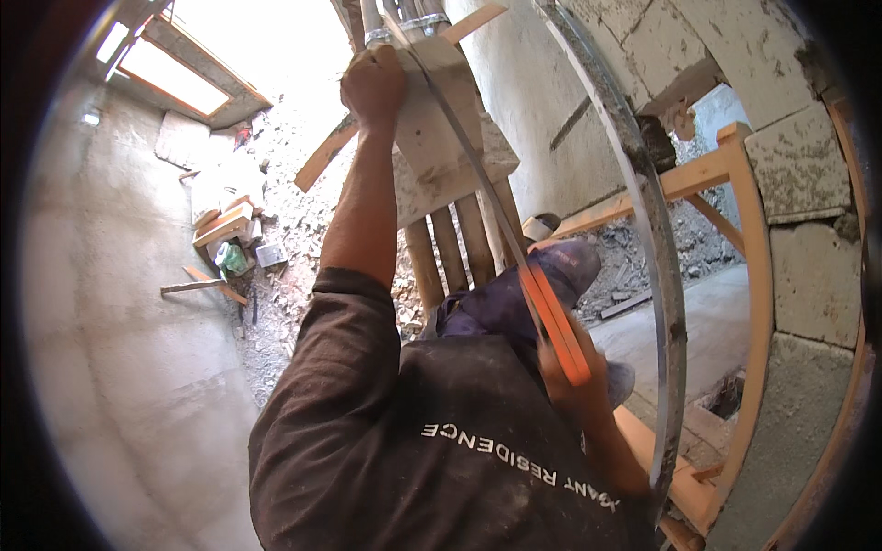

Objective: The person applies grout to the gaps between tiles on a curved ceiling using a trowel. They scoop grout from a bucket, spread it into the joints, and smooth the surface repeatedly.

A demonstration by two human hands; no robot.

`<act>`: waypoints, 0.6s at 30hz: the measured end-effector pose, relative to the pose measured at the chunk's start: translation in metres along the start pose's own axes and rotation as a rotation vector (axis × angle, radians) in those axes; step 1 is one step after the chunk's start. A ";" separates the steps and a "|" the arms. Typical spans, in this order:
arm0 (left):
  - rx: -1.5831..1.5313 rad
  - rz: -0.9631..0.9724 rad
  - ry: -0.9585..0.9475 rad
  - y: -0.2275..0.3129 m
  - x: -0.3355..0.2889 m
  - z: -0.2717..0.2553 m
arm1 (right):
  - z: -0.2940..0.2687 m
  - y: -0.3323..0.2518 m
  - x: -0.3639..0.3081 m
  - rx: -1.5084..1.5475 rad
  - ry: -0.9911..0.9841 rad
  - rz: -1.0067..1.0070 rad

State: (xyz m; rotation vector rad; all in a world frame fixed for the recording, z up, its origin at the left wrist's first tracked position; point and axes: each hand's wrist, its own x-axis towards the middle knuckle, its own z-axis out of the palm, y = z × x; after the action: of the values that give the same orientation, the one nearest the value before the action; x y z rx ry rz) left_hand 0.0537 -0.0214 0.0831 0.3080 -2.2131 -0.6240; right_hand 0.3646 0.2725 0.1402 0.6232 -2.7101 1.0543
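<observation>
A pale grey block [441, 142] lies on a stand of wooden poles, with another slab-like piece [501, 151] under its near right side. My left hand [375, 87] is closed at the block's far left corner, the arm stretched out over it. My right hand [574, 363] grips the orange handle of a handsaw [551, 321], close to my body. Seen almost edge-on, the long thin blade runs away from me across the block's right part to its far edge. The blade's contact with the block is hard to make out.
Wooden boards [326, 151] stick out beside the block. Rubble [303, 239] covers the floor. Wood scraps [225, 225] and a green bag [231, 259] lie near the left wall. A long curved-looking metal bar [657, 239], a timber frame [749, 239] and a block wall [799, 174] stand at right.
</observation>
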 end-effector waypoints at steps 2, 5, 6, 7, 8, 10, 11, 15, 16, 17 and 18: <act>-0.097 0.006 -0.005 0.018 0.001 -0.001 | 0.002 0.014 0.013 0.136 0.040 -0.001; -0.054 0.004 -0.016 0.007 -0.010 -0.014 | 0.017 0.004 0.096 0.311 -0.045 0.100; 0.080 0.141 0.074 0.002 -0.011 -0.008 | 0.020 -0.006 0.127 0.437 -0.071 0.179; -0.003 0.050 0.054 0.007 -0.011 -0.013 | 0.018 -0.007 0.127 0.428 -0.116 0.223; -0.084 -0.043 0.034 0.013 -0.010 -0.020 | 0.016 -0.009 0.124 0.419 -0.162 0.266; -0.188 -0.169 0.007 0.025 -0.008 -0.021 | 0.020 -0.001 0.082 0.312 -0.017 0.074; -0.178 -0.193 0.017 0.026 -0.001 -0.025 | 0.007 -0.005 0.041 0.166 -0.055 0.060; -0.111 -0.020 0.065 0.017 -0.001 -0.008 | -0.007 0.000 0.016 0.166 -0.016 0.047; -0.118 -0.009 0.042 0.012 -0.012 -0.008 | 0.012 0.013 0.056 -0.004 0.010 -0.194; -0.131 0.015 0.044 0.006 -0.013 -0.007 | 0.021 0.003 0.101 0.209 -0.043 0.019; -0.137 0.049 0.057 0.007 -0.008 -0.009 | 0.020 -0.009 0.130 0.432 -0.092 0.218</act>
State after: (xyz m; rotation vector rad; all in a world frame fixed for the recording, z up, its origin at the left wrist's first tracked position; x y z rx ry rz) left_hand 0.0654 -0.0150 0.0864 0.1980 -2.1056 -0.7270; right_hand 0.2518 0.2114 0.1692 0.4479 -2.6859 1.7329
